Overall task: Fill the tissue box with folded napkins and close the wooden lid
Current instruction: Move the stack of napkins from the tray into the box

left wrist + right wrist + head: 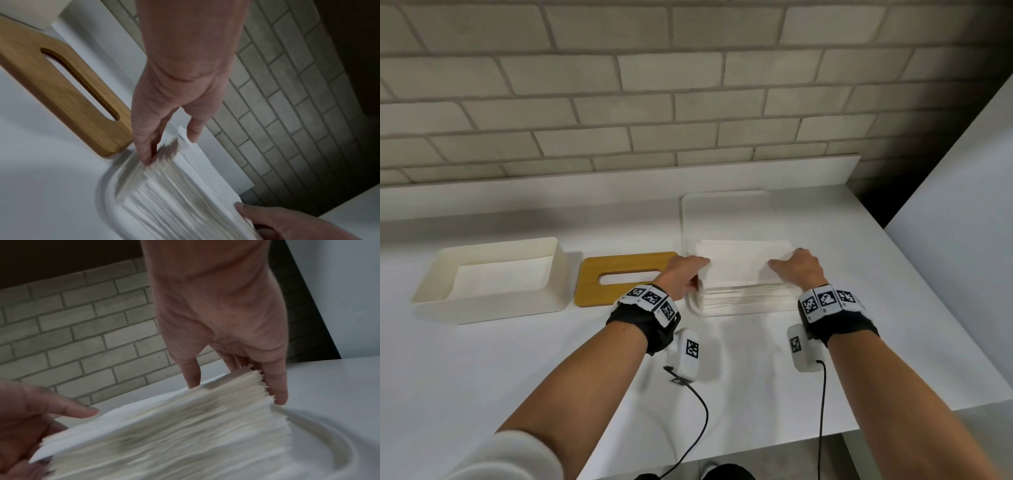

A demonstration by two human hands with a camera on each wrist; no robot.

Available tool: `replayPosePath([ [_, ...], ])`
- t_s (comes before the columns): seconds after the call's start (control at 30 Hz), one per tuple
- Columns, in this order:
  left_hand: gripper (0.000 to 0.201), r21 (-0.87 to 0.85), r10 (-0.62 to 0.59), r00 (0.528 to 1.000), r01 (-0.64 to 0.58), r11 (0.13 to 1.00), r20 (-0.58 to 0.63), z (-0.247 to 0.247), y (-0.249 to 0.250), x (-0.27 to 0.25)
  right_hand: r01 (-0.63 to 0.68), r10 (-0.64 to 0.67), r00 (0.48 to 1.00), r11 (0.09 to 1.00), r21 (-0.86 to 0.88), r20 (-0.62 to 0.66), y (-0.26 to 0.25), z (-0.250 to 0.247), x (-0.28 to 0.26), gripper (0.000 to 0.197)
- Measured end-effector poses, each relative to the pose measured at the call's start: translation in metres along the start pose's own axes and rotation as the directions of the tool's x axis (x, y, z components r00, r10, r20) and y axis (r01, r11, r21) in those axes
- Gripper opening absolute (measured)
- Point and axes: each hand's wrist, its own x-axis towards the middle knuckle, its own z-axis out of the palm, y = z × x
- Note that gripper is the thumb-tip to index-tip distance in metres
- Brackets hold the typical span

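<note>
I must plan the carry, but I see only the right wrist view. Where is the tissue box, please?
Observer: The cream rectangular plastic tissue box stands open at the far left of the white table.
Operator: And its lid?
Observer: The flat wooden lid with an oval slot lies between the box and the white tray holding the stack of white folded napkins.
Operator: Is the box empty?
Observer: Its floor looks white; napkins or bare plastic, I cannot tell.
</note>
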Motion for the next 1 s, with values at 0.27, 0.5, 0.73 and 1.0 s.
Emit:
replayPosePath([
  [0.27, 0.041, -0.041, -0.009, 0.999, 0.01, 0.999, 0.032, 0.002, 0.003, 0.003, -0.026, 0.026, 1.0, 1.0, 0.006, 0.002, 0.007, 0.009, 0.006, 0.072],
  [0.5, 0.04, -0.016, 0.027, 0.984, -0.025, 1.0, 0.179, 0.012, 0.012, -0.002, -0.02, 0.02, 1.0, 1.0, 0.014, 0.012, 0.007, 0.007, 0.009, 0.072],
  [0.73, 0.03, -0.071, 0.0, 0.965, 0.019, 0.997, 0.261, 0.024, 0.017, -0.012, 0.026, -0.024, 1.0, 0.993, 0.116, -0.017, 0.016, 0.001, 0.007, 0.075],
  [1.0, 0.004, -0.178, 0.169, 0.938, -0.119, 0.977, 0.303, 0.002, 0.053, -0.042, 0.098, 0.119, 0.951, 0.76, 0.642, -0.286, 0.023, -0.001, -0.005, 0.071],
])
